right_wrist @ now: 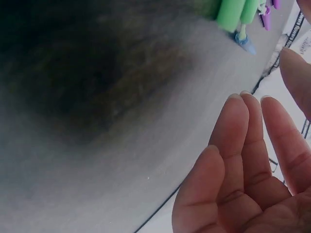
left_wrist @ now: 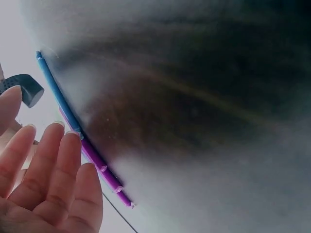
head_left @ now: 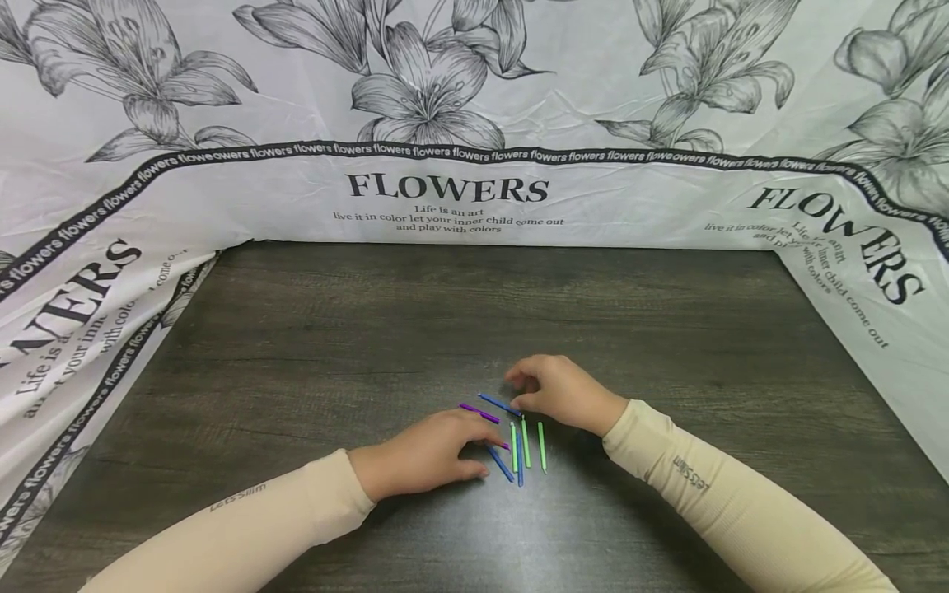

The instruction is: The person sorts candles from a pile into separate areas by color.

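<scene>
A loose group of thin coloured sticks lies on the dark table between my hands. My left hand (head_left: 426, 453) reaches in from the left, its fingers over a purple stick (head_left: 506, 446) and a blue stick (head_left: 501, 466) that it partly covers. In the left wrist view its fingertips come close beside a blue stick (left_wrist: 59, 92). My right hand (head_left: 567, 391) hovers at the far right of the group, fingers loosely bent, thumb tip by the end of another blue stick (head_left: 497, 403). No stick shows between its fingers in the right wrist view. Green sticks (head_left: 542, 446) lie nearest below it.
Another purple stick (head_left: 474, 410) lies at the far left of the group. The wood-grain table (head_left: 445, 313) stretches away beyond it. White cloth printed with flowers and lettering (head_left: 452, 198) rises at the back and along both sides.
</scene>
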Demonstrator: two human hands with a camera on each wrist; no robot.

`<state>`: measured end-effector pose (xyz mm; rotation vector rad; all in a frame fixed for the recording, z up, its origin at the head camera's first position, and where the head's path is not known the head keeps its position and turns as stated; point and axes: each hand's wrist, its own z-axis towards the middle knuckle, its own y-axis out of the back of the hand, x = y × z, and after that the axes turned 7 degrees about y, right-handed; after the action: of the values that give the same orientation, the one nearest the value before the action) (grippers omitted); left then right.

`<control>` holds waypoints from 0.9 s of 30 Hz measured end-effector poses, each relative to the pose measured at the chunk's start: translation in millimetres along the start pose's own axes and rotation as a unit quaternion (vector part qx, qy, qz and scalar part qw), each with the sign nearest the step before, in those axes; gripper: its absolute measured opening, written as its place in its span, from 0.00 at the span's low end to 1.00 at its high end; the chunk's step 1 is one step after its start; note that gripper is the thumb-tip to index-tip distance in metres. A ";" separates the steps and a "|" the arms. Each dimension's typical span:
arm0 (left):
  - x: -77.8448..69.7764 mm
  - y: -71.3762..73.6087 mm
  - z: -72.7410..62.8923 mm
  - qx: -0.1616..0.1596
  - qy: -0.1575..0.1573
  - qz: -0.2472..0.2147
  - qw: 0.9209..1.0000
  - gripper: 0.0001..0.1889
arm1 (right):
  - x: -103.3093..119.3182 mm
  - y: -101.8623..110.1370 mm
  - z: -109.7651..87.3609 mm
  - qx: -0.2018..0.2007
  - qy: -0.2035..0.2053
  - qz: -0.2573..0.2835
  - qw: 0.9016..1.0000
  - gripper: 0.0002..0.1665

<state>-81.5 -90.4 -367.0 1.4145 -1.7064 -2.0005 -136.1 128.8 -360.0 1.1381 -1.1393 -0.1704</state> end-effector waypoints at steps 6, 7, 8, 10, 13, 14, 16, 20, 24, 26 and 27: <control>3.1 0.1 4.8 -0.002 -0.020 0.007 1.000 0.14 | 0.0 -2.4 2.4 0.014 0.001 0.007 1.000 0.15; 3.5 0.1 5.8 -0.002 -0.021 0.007 1.000 0.14 | -0.1 -2.7 2.6 0.016 0.001 0.009 1.000 0.15; 3.9 0.3 6.6 0.000 -0.022 0.007 1.000 0.13 | -0.5 -3.1 2.9 0.017 0.002 0.009 1.000 0.14; 4.3 0.8 8.4 0.002 -0.023 0.005 1.000 0.13 | -1.0 -3.6 3.4 0.017 0.006 0.009 1.000 0.13; 5.1 0.4 10.8 0.009 -0.023 0.003 1.000 0.12 | -0.9 -4.3 3.7 0.020 0.001 0.013 1.000 0.12; 5.2 0.5 11.5 0.010 -0.024 0.002 1.000 0.12 | -0.6 -4.4 3.8 0.022 -0.001 0.014 1.000 0.12; 5.3 0.8 12.7 0.014 -0.023 0.001 1.000 0.12 | 0.0 -4.5 3.5 0.027 -0.005 0.018 0.999 0.11; 5.2 0.9 14.7 0.020 -0.021 0.006 1.000 0.11 | 1.0 -5.0 3.4 0.037 -0.012 0.025 0.999 0.10; 5.0 0.9 16.3 0.026 -0.021 0.015 0.999 0.11 | 0.6 -5.4 4.1 0.045 -0.014 0.024 0.999 0.11; 4.6 1.1 17.0 0.028 -0.021 0.020 0.999 0.10 | 0.1 -5.2 4.6 0.048 -0.014 0.024 0.998 0.11; 4.5 1.3 17.2 0.029 -0.022 0.021 0.999 0.10 | -0.2 -5.1 4.9 0.050 -0.014 0.023 0.998 0.11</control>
<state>-96.9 -82.0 -370.0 1.3504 -1.8099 -1.9903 -138.0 123.5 -364.3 1.1997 -1.2086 -0.0942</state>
